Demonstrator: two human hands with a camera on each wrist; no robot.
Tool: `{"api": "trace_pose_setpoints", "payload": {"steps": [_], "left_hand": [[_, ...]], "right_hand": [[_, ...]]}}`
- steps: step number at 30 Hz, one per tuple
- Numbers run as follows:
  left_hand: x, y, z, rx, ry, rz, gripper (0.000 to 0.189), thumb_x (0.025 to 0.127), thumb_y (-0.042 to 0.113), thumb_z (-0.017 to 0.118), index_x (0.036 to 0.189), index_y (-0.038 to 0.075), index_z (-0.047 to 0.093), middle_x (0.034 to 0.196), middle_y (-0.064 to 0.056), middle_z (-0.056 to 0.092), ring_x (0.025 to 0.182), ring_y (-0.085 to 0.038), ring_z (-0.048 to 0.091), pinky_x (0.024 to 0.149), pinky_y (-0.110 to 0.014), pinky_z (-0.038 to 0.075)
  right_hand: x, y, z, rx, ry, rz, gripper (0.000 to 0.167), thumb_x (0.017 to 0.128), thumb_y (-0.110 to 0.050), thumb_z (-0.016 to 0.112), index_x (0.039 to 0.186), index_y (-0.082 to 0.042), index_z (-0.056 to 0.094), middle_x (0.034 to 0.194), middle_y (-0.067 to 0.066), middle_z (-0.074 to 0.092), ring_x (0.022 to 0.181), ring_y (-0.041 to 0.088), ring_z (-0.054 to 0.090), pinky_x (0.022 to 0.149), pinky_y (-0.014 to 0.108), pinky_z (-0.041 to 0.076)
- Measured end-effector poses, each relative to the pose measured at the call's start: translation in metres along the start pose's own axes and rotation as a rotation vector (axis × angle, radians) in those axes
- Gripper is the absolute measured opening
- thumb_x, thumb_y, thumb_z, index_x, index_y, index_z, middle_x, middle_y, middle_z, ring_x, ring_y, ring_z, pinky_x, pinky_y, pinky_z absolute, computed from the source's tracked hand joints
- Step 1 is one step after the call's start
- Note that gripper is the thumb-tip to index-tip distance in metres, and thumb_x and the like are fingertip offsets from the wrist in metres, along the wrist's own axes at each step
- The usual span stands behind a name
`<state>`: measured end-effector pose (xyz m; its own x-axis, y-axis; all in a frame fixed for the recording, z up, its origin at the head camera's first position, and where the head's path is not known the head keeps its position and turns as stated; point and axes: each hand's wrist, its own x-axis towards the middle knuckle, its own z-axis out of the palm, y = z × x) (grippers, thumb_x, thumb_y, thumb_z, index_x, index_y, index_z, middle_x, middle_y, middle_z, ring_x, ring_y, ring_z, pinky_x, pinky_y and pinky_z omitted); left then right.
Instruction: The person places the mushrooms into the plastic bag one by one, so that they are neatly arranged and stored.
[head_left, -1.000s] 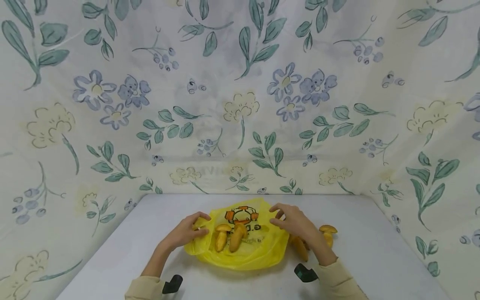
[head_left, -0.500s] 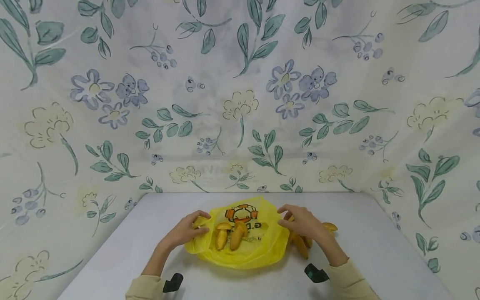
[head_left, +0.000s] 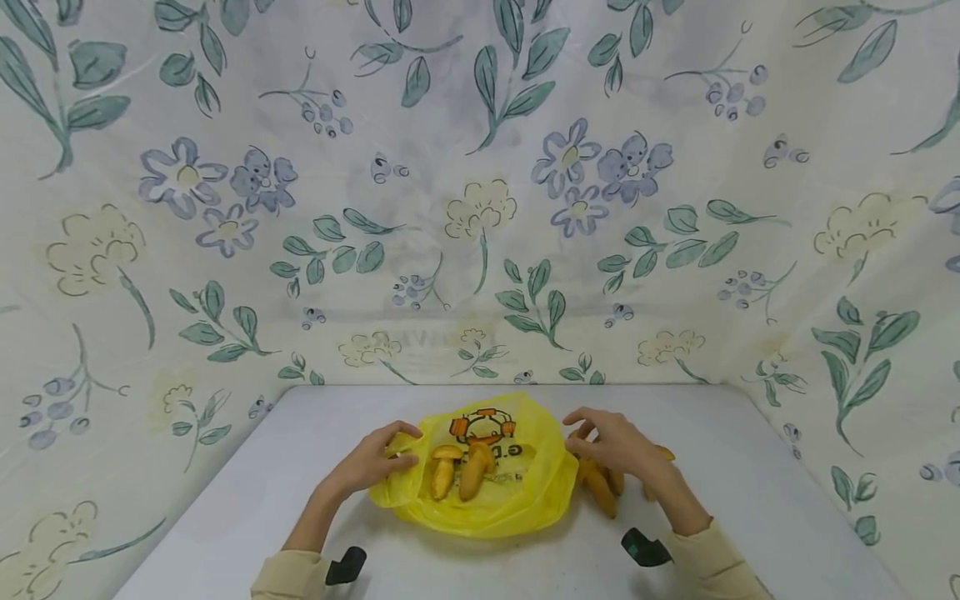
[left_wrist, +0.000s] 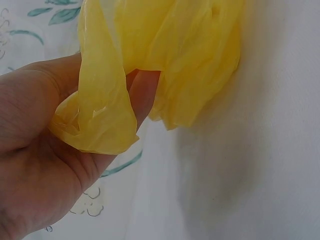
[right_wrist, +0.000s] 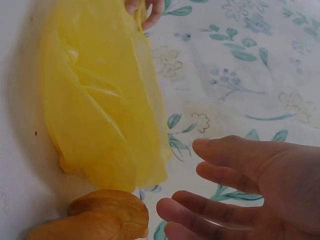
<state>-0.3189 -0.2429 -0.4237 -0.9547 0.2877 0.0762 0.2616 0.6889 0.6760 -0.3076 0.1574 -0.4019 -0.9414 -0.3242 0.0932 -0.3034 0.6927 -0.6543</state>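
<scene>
A yellow plastic bag (head_left: 510, 518) with a printed figure lies on the table in the head view, its mouth toward the person. Two yellow-brown mushrooms, one with a slim stem (head_left: 443, 478) and one thicker (head_left: 474, 475), are at its mouth. My left hand (head_left: 371, 460) holds the bag's left edge; in the left wrist view a strip of yellow film (left_wrist: 102, 100) hangs over the fingers. To the bag's right, my right hand (head_left: 617, 443) hovers above more mushrooms (head_left: 598, 487), fingers apart and holding nothing. A mushroom (right_wrist: 95, 217) shows below that hand in the right wrist view.
Partly hidden by the right wrist is another mushroom (head_left: 665, 453). The white table (head_left: 772, 517) reaches back to a floral-print curtain (head_left: 480, 275). A black device (head_left: 346, 566) sits at the left wrist, a similar one (head_left: 645, 547) at the right.
My right hand has moved right, off the bag's right edge and over the mushrooms beside it. The left hand and the bag have stayed nearly still.
</scene>
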Motion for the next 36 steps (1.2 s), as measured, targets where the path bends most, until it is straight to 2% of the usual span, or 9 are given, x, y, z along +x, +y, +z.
{"api": "trace_pose_setpoints", "payload": {"steps": [7, 12, 16, 23, 28, 36], "left_hand": [[0.000, 0.001, 0.000, -0.001, 0.004, -0.015, 0.032, 0.091, 0.019, 0.070, 0.121, 0.012, 0.060, 0.136, -0.015, 0.057, 0.116, -0.029, 0.050, 0.097, -0.048, 0.044], [0.001, 0.002, -0.001, 0.006, 0.008, -0.028, 0.033, 0.091, 0.019, 0.070, 0.121, 0.013, 0.060, 0.136, -0.014, 0.056, 0.114, -0.027, 0.050, 0.095, -0.045, 0.045], [0.000, 0.002, -0.001, 0.006, 0.004, -0.025, 0.033, 0.091, 0.019, 0.070, 0.121, 0.012, 0.059, 0.135, -0.015, 0.056, 0.112, -0.026, 0.051, 0.091, -0.041, 0.046], [0.000, 0.002, -0.002, 0.003, 0.000, -0.007, 0.032, 0.090, 0.019, 0.070, 0.120, 0.012, 0.060, 0.135, -0.015, 0.057, 0.115, -0.028, 0.051, 0.094, -0.045, 0.044], [0.001, 0.001, -0.001, -0.002, 0.002, -0.019, 0.033, 0.090, 0.019, 0.070, 0.121, 0.012, 0.060, 0.135, -0.014, 0.057, 0.113, -0.027, 0.051, 0.093, -0.043, 0.045], [0.001, 0.001, 0.001, -0.010, -0.002, -0.028, 0.033, 0.090, 0.019, 0.070, 0.120, 0.012, 0.060, 0.134, -0.015, 0.057, 0.110, -0.026, 0.051, 0.089, -0.038, 0.046]], "right_hand": [[-0.003, 0.002, -0.009, 0.013, -0.027, 0.000, 0.034, 0.092, -0.033, 0.068, 0.121, -0.016, 0.064, 0.108, 0.009, 0.069, 0.087, 0.018, 0.063, 0.076, 0.035, 0.056], [-0.006, 0.007, -0.015, -0.033, -0.014, 0.024, 0.035, 0.092, -0.030, 0.068, 0.123, -0.016, 0.062, 0.109, 0.009, 0.068, 0.091, 0.020, 0.062, 0.080, 0.039, 0.054], [-0.007, 0.013, -0.018, -0.040, -0.018, 0.029, 0.038, 0.092, -0.029, 0.068, 0.126, -0.015, 0.060, 0.110, 0.012, 0.067, 0.090, 0.021, 0.062, 0.082, 0.042, 0.054], [-0.008, 0.018, -0.023, -0.031, -0.041, 0.092, 0.044, 0.091, -0.033, 0.069, 0.130, -0.014, 0.057, 0.113, 0.014, 0.066, 0.085, 0.019, 0.061, 0.078, 0.037, 0.055], [-0.011, 0.020, -0.027, -0.046, -0.059, 0.116, 0.051, 0.091, -0.037, 0.069, 0.133, -0.013, 0.054, 0.116, 0.016, 0.064, 0.083, 0.019, 0.062, 0.077, 0.038, 0.054], [-0.016, 0.025, -0.039, -0.115, -0.070, 0.156, 0.065, 0.086, -0.048, 0.071, 0.136, -0.012, 0.051, 0.120, 0.019, 0.063, 0.098, 0.027, 0.060, 0.083, 0.048, 0.052]]}}
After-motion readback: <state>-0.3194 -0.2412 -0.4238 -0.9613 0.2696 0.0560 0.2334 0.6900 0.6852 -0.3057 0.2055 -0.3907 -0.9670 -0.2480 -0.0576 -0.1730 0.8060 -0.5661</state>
